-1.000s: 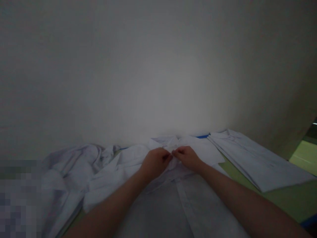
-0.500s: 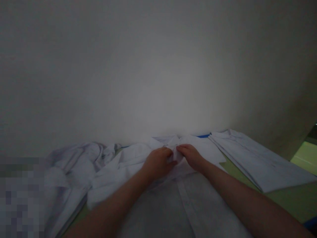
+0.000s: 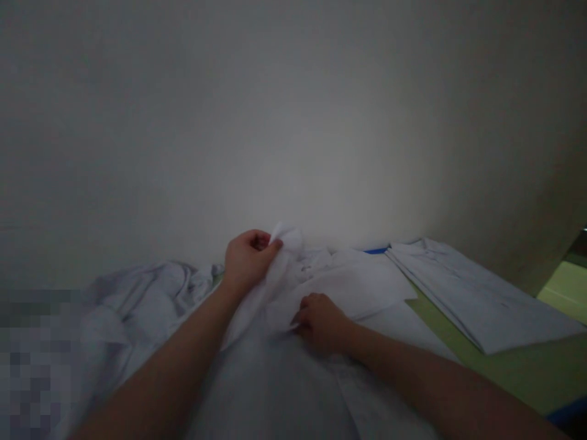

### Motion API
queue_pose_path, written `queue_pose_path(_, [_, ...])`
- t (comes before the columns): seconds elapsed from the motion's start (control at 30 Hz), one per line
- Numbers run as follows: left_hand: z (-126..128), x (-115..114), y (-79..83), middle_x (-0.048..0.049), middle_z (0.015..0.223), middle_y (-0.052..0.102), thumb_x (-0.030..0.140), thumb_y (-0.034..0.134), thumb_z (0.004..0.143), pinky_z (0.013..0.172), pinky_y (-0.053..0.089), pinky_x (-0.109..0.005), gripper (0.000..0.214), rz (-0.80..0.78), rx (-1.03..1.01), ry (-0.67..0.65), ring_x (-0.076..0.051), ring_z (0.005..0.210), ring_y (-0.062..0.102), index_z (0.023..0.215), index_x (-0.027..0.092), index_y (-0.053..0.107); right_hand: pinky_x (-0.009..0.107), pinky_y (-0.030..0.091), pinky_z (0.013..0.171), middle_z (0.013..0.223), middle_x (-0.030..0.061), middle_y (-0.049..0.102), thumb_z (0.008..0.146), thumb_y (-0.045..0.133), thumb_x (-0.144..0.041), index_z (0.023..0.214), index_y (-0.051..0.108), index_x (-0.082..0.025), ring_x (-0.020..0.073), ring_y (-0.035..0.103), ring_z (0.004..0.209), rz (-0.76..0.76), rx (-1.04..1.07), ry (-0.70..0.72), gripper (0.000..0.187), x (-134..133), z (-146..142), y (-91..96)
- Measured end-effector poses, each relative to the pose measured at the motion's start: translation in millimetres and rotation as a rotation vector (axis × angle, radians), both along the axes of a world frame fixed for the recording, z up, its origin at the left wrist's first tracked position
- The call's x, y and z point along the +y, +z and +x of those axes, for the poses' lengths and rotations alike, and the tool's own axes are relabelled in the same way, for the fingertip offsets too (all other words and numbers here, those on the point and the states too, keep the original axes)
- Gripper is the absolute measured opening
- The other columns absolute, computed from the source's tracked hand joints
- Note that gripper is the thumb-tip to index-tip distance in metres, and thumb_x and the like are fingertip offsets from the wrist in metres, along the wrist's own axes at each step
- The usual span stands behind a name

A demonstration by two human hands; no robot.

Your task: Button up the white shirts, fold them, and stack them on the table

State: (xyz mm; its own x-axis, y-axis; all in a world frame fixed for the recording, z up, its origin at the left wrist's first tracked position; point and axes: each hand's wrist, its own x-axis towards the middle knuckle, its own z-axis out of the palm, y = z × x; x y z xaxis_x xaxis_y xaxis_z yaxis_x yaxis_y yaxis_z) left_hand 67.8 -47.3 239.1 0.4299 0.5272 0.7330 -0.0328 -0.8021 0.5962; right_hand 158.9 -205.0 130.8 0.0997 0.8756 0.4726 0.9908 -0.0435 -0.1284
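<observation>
A white shirt (image 3: 293, 379) lies spread across the table in front of me, its button strip running toward me. My left hand (image 3: 251, 260) pinches a raised fold of the shirt's upper part, lifted against the wall. Lower and to the right, my right hand (image 3: 321, 321) is closed on an edge of the same white cloth near the middle. Past my right hand, a white flap of the cloth lies flat. The dim light and blur hide the exact part that each hand grips.
A crumpled heap of white garments (image 3: 147, 299) lies at the left. On the right, a folded white shirt (image 3: 481, 299) rests on the green tabletop (image 3: 518, 373), which has a blue edge (image 3: 571, 412). A pale wall (image 3: 293, 122) rises behind.
My hands have parted. The left has moved left and up, raising cloth; the right has come down and nearer, drawing an edge of the shirt with it.
</observation>
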Motion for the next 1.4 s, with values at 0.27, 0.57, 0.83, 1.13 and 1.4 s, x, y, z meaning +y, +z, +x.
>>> queue_pose_path(0.27, [-4.4,-42.8,-6.3,0.0033,0.058,0.051,0.035,0.061,0.069,0.048,0.034,-0.017,0.02,0.174,-0.014,-0.204,-0.007,0.052,0.044,0.07,0.016,0.055,0.028,0.045,0.065,0.07,0.0077,0.06,0.079,0.045,-0.045,0.081,0.061,-0.016,0.0184,0.056,0.072,0.598,0.928,-0.123,0.033,-15.9,63.9,38.4])
queue_pose_path(0.57, [7.4,-78.7,-47.7,-0.0043,0.097,0.06,0.031,0.069,0.065,0.067,0.048,-0.024,0.042,0.414,0.405,-0.701,-0.012,0.075,0.057,0.104,0.021,0.06,0.021,0.037,0.051,0.067,0.0013,0.052,0.08,0.043,-0.048,0.077,0.053,-0.015,0.0113,0.045,0.058,0.901,0.782,-0.204,0.034,-31.9,64.8,52.2])
queue_pose_path(0.83, [11.6,-31.0,-25.6,-0.0065,0.093,0.063,0.034,0.056,0.077,0.056,0.045,-0.019,0.035,0.245,0.405,-0.5,-0.011,0.068,0.059,0.108,0.018,0.058,0.019,0.03,0.051,0.058,-0.0025,0.045,0.076,0.054,-0.044,0.061,0.052,-0.015,0.0084,0.039,0.055,0.392,0.512,-0.068,0.033,-10.4,28.7,17.5])
queue_pose_path(1.13, [-5.1,-16.0,-12.3,-0.0002,0.067,0.064,0.039,0.062,0.071,0.055,0.038,-0.018,0.028,0.231,0.646,-0.616,-0.01,0.06,0.055,0.085,0.016,0.067,0.019,0.03,0.048,0.057,-0.0018,0.048,0.074,0.054,-0.035,0.067,0.06,-0.014,0.0075,0.039,0.052,0.198,0.712,0.009,0.023,-6.5,33.2,11.5])
queue_pose_path(1.4, [-6.0,-23.1,-12.5,-0.0024,0.071,0.067,0.037,0.064,0.068,0.056,0.039,-0.019,0.026,0.257,0.672,-0.638,-0.012,0.063,0.057,0.086,0.018,0.07,0.018,0.032,0.051,0.059,-0.0028,0.052,0.063,0.054,-0.017,0.067,0.061,-0.015,0.0082,0.045,0.056,0.296,0.596,0.005,0.008,-8.5,19.2,15.6])
